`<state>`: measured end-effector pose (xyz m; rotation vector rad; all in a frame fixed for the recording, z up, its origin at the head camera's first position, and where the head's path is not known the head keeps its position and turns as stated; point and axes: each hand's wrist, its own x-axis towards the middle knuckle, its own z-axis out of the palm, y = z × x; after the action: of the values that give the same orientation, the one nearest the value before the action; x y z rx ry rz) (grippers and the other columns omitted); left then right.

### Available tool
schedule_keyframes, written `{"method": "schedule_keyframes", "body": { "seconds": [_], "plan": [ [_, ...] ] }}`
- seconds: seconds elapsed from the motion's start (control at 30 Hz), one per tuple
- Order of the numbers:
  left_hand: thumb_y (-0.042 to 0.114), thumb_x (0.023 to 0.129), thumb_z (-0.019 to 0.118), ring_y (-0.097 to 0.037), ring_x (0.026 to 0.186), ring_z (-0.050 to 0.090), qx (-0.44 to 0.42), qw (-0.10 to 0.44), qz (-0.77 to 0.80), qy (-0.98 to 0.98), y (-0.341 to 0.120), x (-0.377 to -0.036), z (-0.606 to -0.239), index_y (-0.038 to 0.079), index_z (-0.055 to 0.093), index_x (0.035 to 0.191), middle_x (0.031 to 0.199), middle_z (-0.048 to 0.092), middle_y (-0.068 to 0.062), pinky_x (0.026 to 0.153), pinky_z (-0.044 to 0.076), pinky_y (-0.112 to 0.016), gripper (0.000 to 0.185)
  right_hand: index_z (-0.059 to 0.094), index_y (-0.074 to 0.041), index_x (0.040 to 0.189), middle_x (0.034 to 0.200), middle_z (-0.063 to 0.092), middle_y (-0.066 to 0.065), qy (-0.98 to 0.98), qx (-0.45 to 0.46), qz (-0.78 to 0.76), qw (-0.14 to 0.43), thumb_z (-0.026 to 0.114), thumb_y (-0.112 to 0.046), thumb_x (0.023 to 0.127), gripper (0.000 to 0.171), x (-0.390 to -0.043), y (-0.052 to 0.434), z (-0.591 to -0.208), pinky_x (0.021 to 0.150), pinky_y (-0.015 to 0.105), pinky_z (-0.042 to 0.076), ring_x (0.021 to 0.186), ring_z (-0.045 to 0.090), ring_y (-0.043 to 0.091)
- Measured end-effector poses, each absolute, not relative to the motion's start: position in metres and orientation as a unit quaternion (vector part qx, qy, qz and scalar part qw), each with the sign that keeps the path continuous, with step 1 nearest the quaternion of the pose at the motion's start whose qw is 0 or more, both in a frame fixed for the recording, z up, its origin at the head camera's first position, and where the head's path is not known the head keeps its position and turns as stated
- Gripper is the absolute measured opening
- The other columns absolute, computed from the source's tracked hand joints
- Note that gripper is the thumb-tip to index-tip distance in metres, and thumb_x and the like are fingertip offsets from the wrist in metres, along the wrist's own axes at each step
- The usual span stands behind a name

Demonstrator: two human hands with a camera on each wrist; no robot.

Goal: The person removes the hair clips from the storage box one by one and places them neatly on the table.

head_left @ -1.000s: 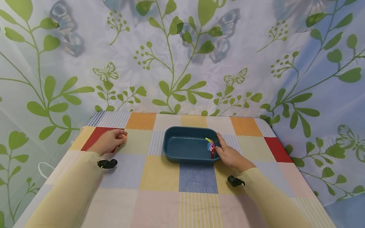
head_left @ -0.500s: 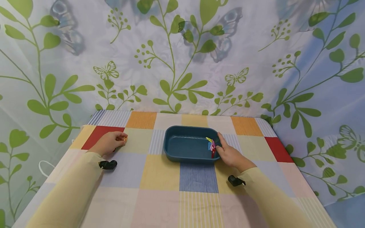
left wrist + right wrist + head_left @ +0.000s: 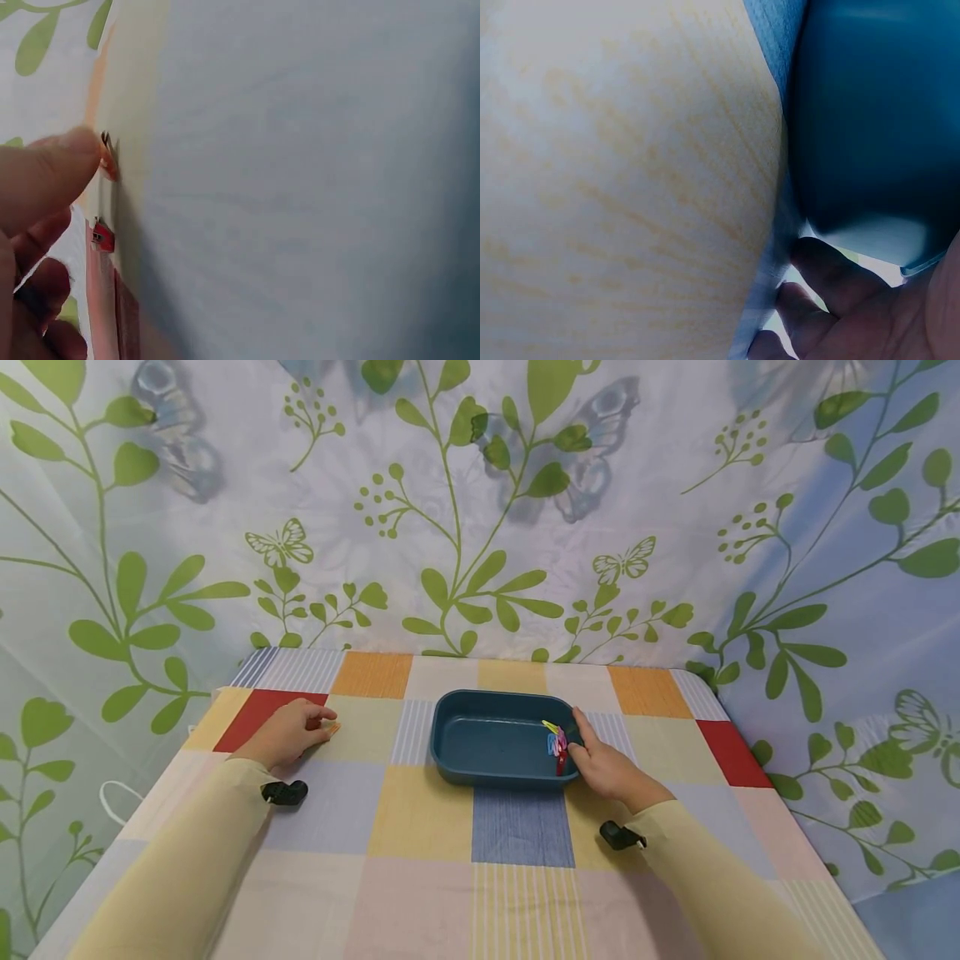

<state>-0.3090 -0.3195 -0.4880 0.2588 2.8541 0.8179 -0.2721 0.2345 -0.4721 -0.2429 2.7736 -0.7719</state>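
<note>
A dark blue tray point(image 3: 491, 768) sits mid-table, with several small coloured clips point(image 3: 555, 745) fixed on its right rim. My right hand point(image 3: 606, 767) grips that right rim just beside the clips. In the right wrist view its curled fingers point(image 3: 832, 281) lie against the tray's outer wall point(image 3: 870, 135). My left hand point(image 3: 288, 733) rests on the cloth to the tray's left, fingers curled, pinching a small orange clip point(image 3: 332, 727). The left wrist view shows a fingertip point(image 3: 56, 172) pressed on that orange clip point(image 3: 110, 161), which has a metal spring.
A checked tablecloth point(image 3: 420, 814) covers the table, which backs onto a leaf-and-butterfly curtain point(image 3: 480, 510). Black wrist cameras point(image 3: 283, 792) point(image 3: 618, 837) sit on both sleeves. A small red item point(image 3: 103, 236) shows near the left hand. The cloth's left edge point(image 3: 150, 793) drops off.
My left hand has shifted slightly, and the orange clip at its fingertips now lies lower, against the cloth. The right hand and the tray have stayed put.
</note>
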Motion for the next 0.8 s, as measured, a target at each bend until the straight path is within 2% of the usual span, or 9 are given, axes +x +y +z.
{"method": "schedule_keyframes", "body": {
  "seconds": [0.13,0.2,0.37,0.47,0.6,0.8],
  "plan": [
    [0.026,0.098,0.074,-0.038,0.121,0.051,0.114,0.083,0.241,0.96,-0.3183,-0.3099,-0.486,0.02,0.069,0.14,0.14,0.058,-0.02,0.094,0.057,-0.052,0.042,-0.01,-0.019,0.169,0.171,0.022,0.028,0.952,-0.081,-0.266,0.129,0.029,-0.038,0.113,0.071,-0.2724,0.2344,-0.4719,0.123,0.068,0.028,0.152,0.036,0.052],
    [0.026,0.099,0.074,-0.042,0.126,0.049,0.123,0.087,0.219,0.964,-0.3173,-0.3114,-0.4863,0.024,0.07,0.139,0.145,0.057,-0.019,0.099,0.052,-0.057,0.04,-0.009,-0.019,0.169,0.171,0.022,0.028,0.951,-0.082,-0.268,0.129,0.029,-0.037,0.113,0.071,-0.2726,0.234,-0.4721,0.123,0.067,0.027,0.152,0.036,0.052],
    [0.028,0.099,0.073,-0.047,0.135,0.043,0.126,0.091,0.196,0.968,-0.3164,-0.3135,-0.4861,0.026,0.073,0.134,0.144,0.059,-0.015,0.106,0.037,-0.069,0.035,-0.008,-0.018,0.17,0.17,0.023,0.028,0.951,-0.085,-0.269,0.125,0.03,-0.036,0.113,0.071,-0.2727,0.2333,-0.4718,0.124,0.066,0.027,0.152,0.036,0.051],
    [0.028,0.099,0.073,-0.049,0.135,0.041,0.125,0.091,0.199,0.968,-0.3168,-0.3132,-0.4843,0.025,0.074,0.132,0.144,0.059,-0.016,0.107,0.034,-0.071,0.034,-0.009,-0.017,0.169,0.17,0.023,0.028,0.952,-0.088,-0.268,0.122,0.03,-0.035,0.113,0.071,-0.2724,0.2333,-0.4711,0.124,0.066,0.027,0.152,0.035,0.051],
    [0.03,0.099,0.073,-0.049,0.135,0.04,0.116,0.097,0.202,0.968,-0.3167,-0.3116,-0.4816,0.025,0.074,0.131,0.144,0.057,-0.016,0.107,0.034,-0.07,0.033,-0.008,-0.016,0.169,0.171,0.022,0.028,0.951,-0.091,-0.269,0.122,0.03,-0.034,0.113,0.07,-0.2719,0.2335,-0.4707,0.124,0.066,0.027,0.152,0.036,0.051],
    [0.036,0.097,0.075,-0.044,0.131,0.04,0.081,0.108,0.218,0.967,-0.3189,-0.3096,-0.4804,0.024,0.073,0.133,0.143,0.055,-0.016,0.102,0.041,-0.066,0.037,-0.008,-0.014,0.169,0.169,0.024,0.03,0.952,-0.096,-0.266,0.119,0.03,-0.034,0.113,0.07,-0.2712,0.234,-0.4701,0.123,0.066,0.029,0.15,0.039,0.052]
  ]
}}
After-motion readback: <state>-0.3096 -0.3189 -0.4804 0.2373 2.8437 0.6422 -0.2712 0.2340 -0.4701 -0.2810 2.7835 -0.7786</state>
